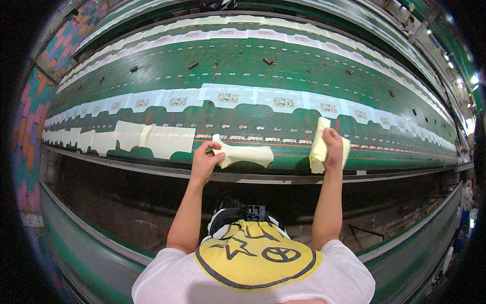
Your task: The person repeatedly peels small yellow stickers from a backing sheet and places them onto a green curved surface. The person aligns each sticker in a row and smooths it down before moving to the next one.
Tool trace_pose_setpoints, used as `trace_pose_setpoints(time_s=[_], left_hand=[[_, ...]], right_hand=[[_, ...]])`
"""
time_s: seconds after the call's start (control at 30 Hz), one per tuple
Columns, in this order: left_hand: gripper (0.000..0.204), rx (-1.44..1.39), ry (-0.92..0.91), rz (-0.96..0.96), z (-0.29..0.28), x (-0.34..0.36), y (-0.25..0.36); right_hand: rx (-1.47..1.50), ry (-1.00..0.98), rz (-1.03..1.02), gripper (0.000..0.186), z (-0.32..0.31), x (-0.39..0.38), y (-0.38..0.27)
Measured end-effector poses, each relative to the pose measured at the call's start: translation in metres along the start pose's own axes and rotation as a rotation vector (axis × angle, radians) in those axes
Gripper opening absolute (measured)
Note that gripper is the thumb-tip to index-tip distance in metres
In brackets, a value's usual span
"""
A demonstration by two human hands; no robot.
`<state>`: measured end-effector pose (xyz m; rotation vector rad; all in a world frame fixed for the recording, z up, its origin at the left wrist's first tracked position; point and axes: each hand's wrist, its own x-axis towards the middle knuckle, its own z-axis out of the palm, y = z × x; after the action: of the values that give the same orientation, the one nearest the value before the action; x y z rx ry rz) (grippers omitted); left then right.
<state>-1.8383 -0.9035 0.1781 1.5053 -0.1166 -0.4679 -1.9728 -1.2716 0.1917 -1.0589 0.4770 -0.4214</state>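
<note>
From my remote seat, I see the long green table point(167, 58) stretching ahead of both hands and well out to either side. Beyond the grips runs a row of bluish-white printed pieces point(243, 91); to the left of the left hand, a strip of pale yellow pieces point(172, 138) lies along the near edge, some overlapping. My right hand point(334, 147) is closed around a folded yellow bundle point(319, 147), its ends hanging out on both sides of the fist. My left hand point(205, 159) pinches the loose yellow piece point(248, 154) at its left end, thumb against finger, while the rest trails rightward between the 2 grips, bowed and uneven. I judge that the 1-ended pinch is the weak point: with nothing holding the far end, the piece could curl, crease or land skewed. The bundle could fan open or shed a layer if the fist slackens. Just beyond the left grip, small printed marks point(243, 138) line the table; a careless drag could ruck the neighbouring strip.
</note>
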Motion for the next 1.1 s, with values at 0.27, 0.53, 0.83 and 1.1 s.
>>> trace_pose_setpoints(time_s=[0.27, 0.53, 0.83, 1.1], left_hand=[[0.026, 0.195, 0.4, 0.221, -0.084, -0.003, 0.026], [0.033, 0.568, 0.322, 0.56, -0.08, 0.024, 0.076], [0.038, 0.671, -0.07, 0.535, -0.007, 0.109, -0.066], [0.039, 0.699, -0.287, 0.351, 0.052, 0.114, -0.128]], right_hand=[[-0.364, 0.009, 0.126, 0.015, 0.013, 0.029, 0.113], [-0.332, -0.011, 0.151, 0.012, 0.039, 0.02, 0.126], [-0.339, -0.038, 0.14, 0.014, 0.067, 0.032, 0.13], [-0.379, 0.018, 0.151, 0.011, 0.074, 0.047, 0.143]])
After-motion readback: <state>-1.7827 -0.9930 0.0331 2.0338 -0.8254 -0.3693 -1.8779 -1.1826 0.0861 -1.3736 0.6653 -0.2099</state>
